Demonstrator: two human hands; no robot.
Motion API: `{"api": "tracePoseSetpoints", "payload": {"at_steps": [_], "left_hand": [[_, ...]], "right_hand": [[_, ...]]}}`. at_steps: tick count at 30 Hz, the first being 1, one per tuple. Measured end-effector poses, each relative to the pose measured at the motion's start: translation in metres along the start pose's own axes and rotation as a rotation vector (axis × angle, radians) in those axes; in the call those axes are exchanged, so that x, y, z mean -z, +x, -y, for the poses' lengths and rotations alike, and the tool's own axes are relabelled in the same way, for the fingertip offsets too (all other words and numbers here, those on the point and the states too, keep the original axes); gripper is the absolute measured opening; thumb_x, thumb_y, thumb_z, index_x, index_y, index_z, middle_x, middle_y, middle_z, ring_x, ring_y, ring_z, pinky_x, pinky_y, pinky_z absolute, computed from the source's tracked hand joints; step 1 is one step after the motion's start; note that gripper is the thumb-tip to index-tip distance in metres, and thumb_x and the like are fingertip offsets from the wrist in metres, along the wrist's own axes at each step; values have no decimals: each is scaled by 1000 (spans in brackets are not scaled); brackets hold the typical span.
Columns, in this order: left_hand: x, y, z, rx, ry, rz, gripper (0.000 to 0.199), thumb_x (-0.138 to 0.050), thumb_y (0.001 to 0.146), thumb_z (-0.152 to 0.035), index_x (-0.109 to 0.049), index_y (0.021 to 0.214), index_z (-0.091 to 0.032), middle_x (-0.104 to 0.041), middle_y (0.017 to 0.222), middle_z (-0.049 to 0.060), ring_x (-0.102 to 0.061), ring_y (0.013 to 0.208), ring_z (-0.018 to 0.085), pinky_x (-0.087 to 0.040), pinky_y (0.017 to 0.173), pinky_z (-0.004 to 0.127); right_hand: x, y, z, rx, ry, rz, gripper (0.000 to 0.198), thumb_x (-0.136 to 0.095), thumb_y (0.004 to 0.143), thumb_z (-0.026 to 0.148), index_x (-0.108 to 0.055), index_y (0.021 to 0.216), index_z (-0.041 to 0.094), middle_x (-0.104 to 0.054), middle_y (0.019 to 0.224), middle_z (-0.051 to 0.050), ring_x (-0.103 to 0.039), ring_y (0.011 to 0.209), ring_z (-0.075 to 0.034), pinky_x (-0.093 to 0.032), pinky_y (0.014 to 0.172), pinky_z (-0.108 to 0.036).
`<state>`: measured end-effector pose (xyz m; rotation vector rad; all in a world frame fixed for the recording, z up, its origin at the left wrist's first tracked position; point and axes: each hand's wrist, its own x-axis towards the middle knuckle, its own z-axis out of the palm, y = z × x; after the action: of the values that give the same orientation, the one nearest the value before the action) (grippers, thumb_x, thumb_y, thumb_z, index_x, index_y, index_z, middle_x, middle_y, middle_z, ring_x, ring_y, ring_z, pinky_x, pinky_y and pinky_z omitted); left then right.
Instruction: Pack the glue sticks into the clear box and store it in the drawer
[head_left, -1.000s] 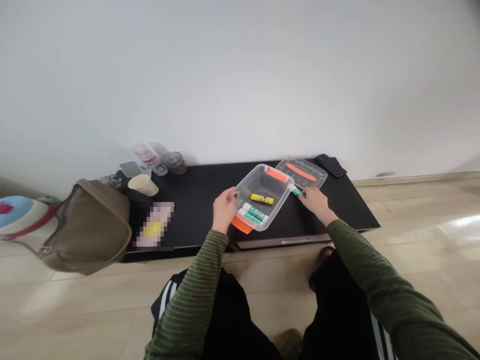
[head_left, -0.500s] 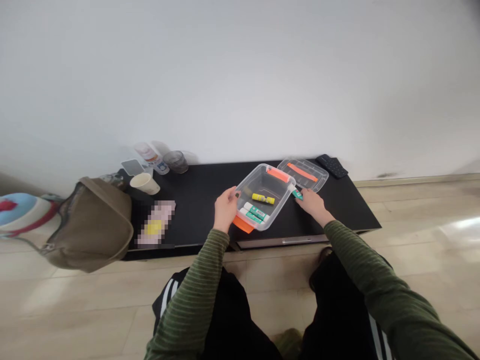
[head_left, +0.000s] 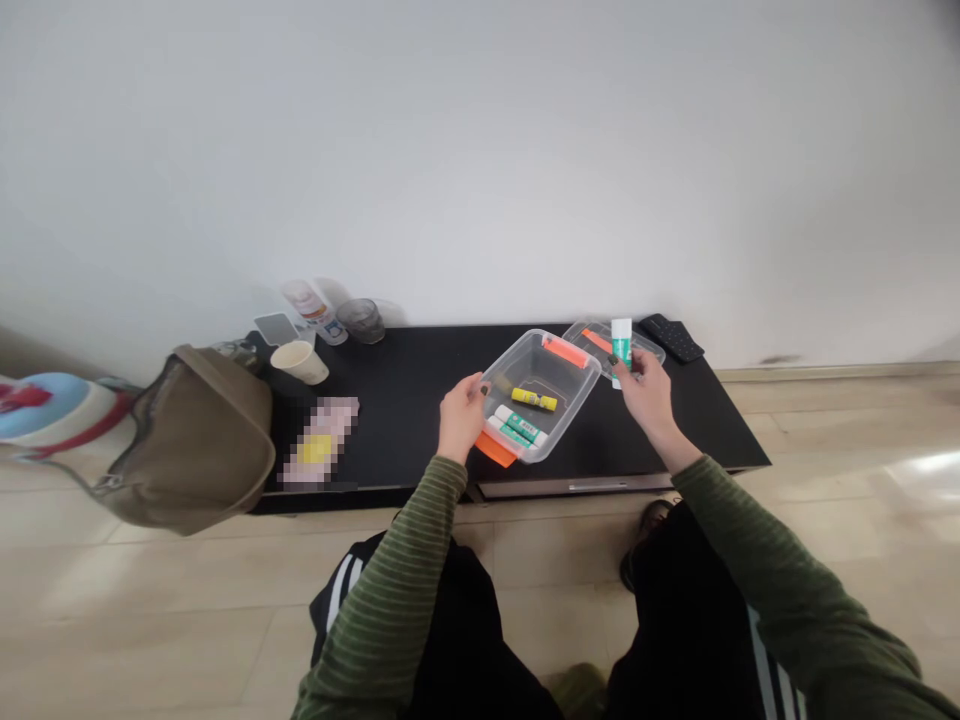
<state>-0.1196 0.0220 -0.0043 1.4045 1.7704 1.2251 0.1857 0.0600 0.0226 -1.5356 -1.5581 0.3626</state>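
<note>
My left hand grips the left rim of a clear plastic box with orange clips, which is tilted toward me. Inside lie a yellow glue stick and two green-and-white glue sticks side by side. To the right of the box, my right hand pinches another green-and-white glue stick, held upright with its white cap on top. Partly hidden behind that hand and stick is the clear lid with an orange handle, lying on the black table.
A dark keypad-like object lies at the back right. On the left stand a paper cup, a glass, a spray bottle and a brown bag. A blurred pink packet lies near the front edge.
My right hand has lifted the glue stick up and to the right, away from the box rim, turning it upright. My left hand keeps its hold on the box.
</note>
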Motion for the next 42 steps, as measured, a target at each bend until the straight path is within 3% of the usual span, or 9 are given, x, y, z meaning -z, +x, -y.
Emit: {"api": "tracePoseSetpoints", "payload": {"at_steps": [2, 6, 13, 20, 28, 32, 36, 39, 42], "left_hand": [[0, 0, -1, 0, 1, 6, 37, -56, 87, -16, -68, 121, -14, -73, 117, 12, -68, 110, 25, -50, 101, 37], [0, -1, -2, -1, -4, 1, 36, -56, 87, -17, -69, 121, -15, -73, 118, 11, -68, 112, 24, -49, 102, 37], [-1, 0, -2, -16, -1, 10, 36, -55, 87, -14, -69, 120, -14, -73, 119, 12, -67, 113, 23, -49, 103, 36], [0, 0, -5, -25, 50, 18, 38, -53, 86, -12, -68, 121, -15, -73, 119, 11, -67, 114, 23, -49, 104, 36], [0, -1, -7, -25, 68, 11, 40, -53, 86, -11, -68, 122, -15, -73, 120, 11, -67, 113, 22, -49, 103, 35], [1, 1, -7, -16, 35, 22, 39, -53, 85, -11, -68, 121, -15, -73, 119, 11, -68, 111, 23, -50, 101, 35], [1, 3, -4, -18, 10, 31, 36, -57, 85, -14, -70, 118, -16, -74, 116, 11, -69, 109, 24, -50, 100, 37], [0, 4, -2, -10, -58, 43, 33, -60, 85, -20, -70, 117, -15, -74, 116, 12, -69, 107, 25, -51, 99, 38], [-1, 6, -1, -11, -157, 78, 35, -65, 84, -28, -70, 117, -15, -74, 115, 12, -69, 108, 25, -51, 100, 38]], "right_hand": [[2, -2, 25, 104, 37, 54, 43, -57, 89, 47, -64, 118, 16, -70, 110, -11, -64, 92, -23, -49, 76, -33], [-12, -7, 70, 241, -142, 457, 29, -63, 86, 37, -69, 107, 18, -72, 105, -8, -65, 90, -22, -48, 77, -31], [-58, 1, 108, 164, -661, 862, 32, -61, 86, 41, -73, 105, 18, -73, 110, -14, -68, 103, -30, -51, 79, -35], [-88, -2, 106, 105, -837, 1005, 37, -65, 82, 35, -73, 114, 17, -71, 117, -17, -69, 102, -33, -55, 79, -41], [-94, -3, 103, 178, -894, 1115, 40, -72, 76, 29, -73, 114, 17, -72, 114, -17, -70, 101, -33, -55, 79, -40], [-86, -6, 102, 224, -740, 957, 25, -65, 82, 29, -75, 104, 20, -74, 107, -14, -70, 98, -30, -53, 78, -37], [-54, -4, 83, 329, -326, 482, 30, -47, 95, 31, -69, 114, 24, -72, 113, -7, -66, 102, -22, -50, 86, -32], [-26, 6, 44, 281, -165, 148, 36, -43, 95, 30, -61, 124, 17, -69, 117, -11, -64, 99, -22, -49, 88, -33], [-9, 19, -11, 164, -201, 83, 38, -50, 91, 28, -58, 125, 14, -67, 116, -14, -62, 103, -25, -48, 91, -38]]}}
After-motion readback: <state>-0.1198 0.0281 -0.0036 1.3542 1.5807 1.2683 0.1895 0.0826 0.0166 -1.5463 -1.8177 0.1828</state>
